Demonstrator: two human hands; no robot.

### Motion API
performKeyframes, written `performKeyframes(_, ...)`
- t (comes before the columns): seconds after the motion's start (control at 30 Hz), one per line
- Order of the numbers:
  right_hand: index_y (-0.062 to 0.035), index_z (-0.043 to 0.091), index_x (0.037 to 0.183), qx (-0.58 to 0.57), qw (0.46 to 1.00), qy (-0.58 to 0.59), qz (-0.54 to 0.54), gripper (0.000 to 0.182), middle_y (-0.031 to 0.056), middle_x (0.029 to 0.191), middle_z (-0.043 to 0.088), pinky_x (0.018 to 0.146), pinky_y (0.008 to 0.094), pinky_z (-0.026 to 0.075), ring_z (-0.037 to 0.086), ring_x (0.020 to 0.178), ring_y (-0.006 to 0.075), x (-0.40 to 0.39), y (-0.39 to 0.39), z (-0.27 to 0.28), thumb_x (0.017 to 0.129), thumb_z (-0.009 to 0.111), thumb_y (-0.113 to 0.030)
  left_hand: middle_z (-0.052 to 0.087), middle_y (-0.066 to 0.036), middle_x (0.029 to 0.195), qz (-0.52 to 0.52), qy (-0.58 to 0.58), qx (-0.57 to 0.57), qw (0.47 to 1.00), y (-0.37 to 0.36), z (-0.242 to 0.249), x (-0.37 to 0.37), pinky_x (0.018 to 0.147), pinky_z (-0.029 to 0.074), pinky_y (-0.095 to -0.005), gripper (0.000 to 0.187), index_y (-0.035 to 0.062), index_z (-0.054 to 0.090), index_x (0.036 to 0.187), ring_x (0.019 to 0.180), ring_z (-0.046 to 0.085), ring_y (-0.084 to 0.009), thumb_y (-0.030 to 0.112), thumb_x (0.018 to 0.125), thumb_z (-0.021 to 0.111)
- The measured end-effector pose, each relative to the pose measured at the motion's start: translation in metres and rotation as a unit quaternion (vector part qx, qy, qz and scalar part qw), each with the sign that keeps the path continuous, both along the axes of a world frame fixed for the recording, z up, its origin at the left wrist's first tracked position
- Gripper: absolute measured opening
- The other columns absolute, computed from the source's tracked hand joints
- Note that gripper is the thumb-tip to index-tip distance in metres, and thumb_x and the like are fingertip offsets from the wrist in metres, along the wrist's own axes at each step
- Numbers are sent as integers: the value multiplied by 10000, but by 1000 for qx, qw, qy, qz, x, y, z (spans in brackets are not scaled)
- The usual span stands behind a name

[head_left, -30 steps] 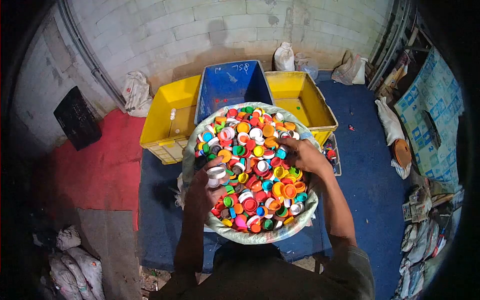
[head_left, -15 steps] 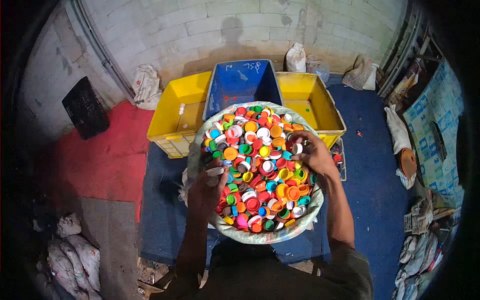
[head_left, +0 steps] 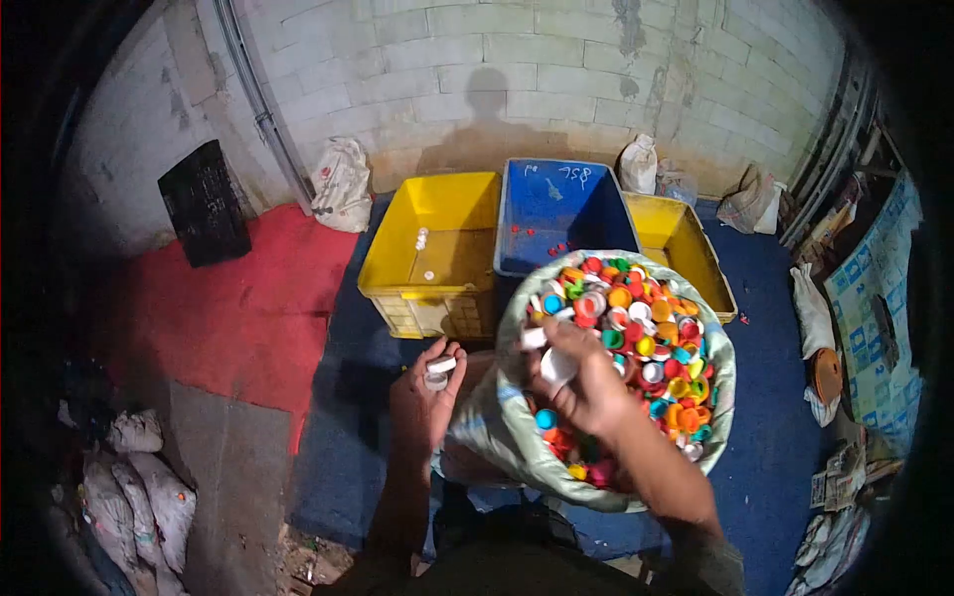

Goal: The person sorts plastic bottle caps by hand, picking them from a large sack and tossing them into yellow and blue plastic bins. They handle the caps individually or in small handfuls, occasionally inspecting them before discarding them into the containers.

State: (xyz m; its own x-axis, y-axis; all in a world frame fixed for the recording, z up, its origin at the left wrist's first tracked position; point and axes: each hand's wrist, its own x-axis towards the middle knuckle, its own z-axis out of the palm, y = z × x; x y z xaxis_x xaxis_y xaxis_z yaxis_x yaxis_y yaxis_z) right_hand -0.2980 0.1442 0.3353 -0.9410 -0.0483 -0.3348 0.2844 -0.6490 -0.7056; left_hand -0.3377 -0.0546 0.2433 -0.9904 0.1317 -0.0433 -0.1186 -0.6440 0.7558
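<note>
A large pale sack (head_left: 723, 392) stands in front of me, filled to its rolled rim with bottle caps (head_left: 664, 333) of many colours. To the left of the sack, my left hand (head_left: 422, 402) is curled round white bottle caps (head_left: 440, 366), at least two of them. Over the sack's left side is my right hand (head_left: 591, 392), slightly blurred, with white bottle caps (head_left: 557, 368) in its fingers. Part of the heap is hidden behind this hand and forearm.
Beyond the sack stand a yellow bin (head_left: 397, 298) with a few white caps, a blue bin (head_left: 561, 194) with a few red pieces, and another yellow bin (head_left: 711, 268). White sacks (head_left: 343, 189) lean by the block wall. Stuffed bags (head_left: 149, 502) lie at lower left.
My view has swung left, so the sack and bins sit further right. Both hands have left their spots on the heap; the right has crossed to the sack's left side, the left is outside it.
</note>
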Motion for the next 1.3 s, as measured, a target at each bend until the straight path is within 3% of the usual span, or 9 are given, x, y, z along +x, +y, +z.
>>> performKeyframes(0.07, -47, 575, 1121, -103, 994, -9, 29, 237, 59, 951, 645, 625, 268, 513, 615, 760, 134, -4, -46, -21, 986, 488, -222, 555, -240, 1202, -12, -163, 203, 965, -33, -34, -31, 1087, 397, -450, 354, -120, 504, 1240, 1164, 537, -329, 94, 962, 457)
performKeyframes(0.27, 14, 553, 981, -265, 951, -121, -109, 208, 118, 898, 617, 785, 331, 505, 613, 852, 229, -58, -147, -139, 909, 446, -150, 618, -197, 1018, -37, -246, 233, 940, -96, -126, -99, 1008, 429, -448, 313, -64, 584, 1045, 1023, 570, -327, 220, 957, 484)
performKeyframes(0.4, 20, 502, 959, -302, 947, -36, -109, 255, 162, 956, 548, 851, 407, 476, 546, 879, 292, -117, -152, -258, 751, 463, -122, 560, -196, 1075, -52, -329, 210, 919, -101, -173, -158, 990, 399, -474, 357, -40, 522, 1055, 1023, 524, -328, 299, 967, 454)
performKeyframes(0.67, -53, 496, 875, -187, 940, -62, -280, 238, 105, 894, 512, 736, 389, 415, 486, 831, 280, -288, -125, -209, 664, 487, -161, 384, -180, 1412, -82, -222, 251, 939, -57, -107, -299, 1141, 166, -565, 571, 55, 379, 1366, 1315, 362, -346, 384, 919, 513)
performKeyframes(0.73, 12, 495, 939, -251, 931, -37, -263, 304, 194, 1015, 515, 961, 475, 426, 502, 964, 369, -307, -118, -212, 668, 433, -112, 320, -176, 1473, -80, -227, 231, 943, -57, -99, -306, 1155, 88, -576, 593, 55, 357, 1405, 1393, 249, -342, 388, 928, 470)
performKeyframes(0.8, 27, 476, 943, -215, 939, -39, -266, 304, 196, 1025, 502, 956, 461, 417, 491, 976, 357, -294, -116, -226, 672, 426, -100, 308, -175, 1504, -80, -213, 218, 949, -63, -99, -303, 1150, 71, -597, 548, 57, 377, 1413, 1414, 226, -360, 379, 969, 373)
performKeyframes(0.97, 23, 429, 893, -178, 945, -18, -274, 217, 191, 1038, 473, 951, 438, 411, 466, 982, 320, -208, -137, -208, 693, 428, -60, 356, -212, 1434, -32, -339, 227, 913, -60, -124, -269, 1157, 197, -514, 587, -19, 405, 1362, 1382, 265, -346, 283, 893, 585)
performKeyframes(1.13, 14, 335, 1356, -129, 963, 6, -235, 554, 168, 1306, 448, 999, 408, 436, 488, 1226, 306, -95, -159, -161, 821, 477, 29, 511, -176, 1301, -68, -204, 135, 967, -39, -120, -196, 1133, 291, -469, 494, -11, 490, 1294, 1278, 423, -321, 243, 888, 612)
performKeyframes(1.3, 10, 326, 1395, -3, 984, 157, -84, 616, 162, 1403, 445, 1055, 409, 419, 525, 1229, 266, 11, -127, -125, 812, 463, 156, 613, -61, 1039, -76, -54, -70, 993, 4, -62, -107, 788, 471, -262, 382, 47, 538, 1210, 898, 560, -127, 108, 858, 670)
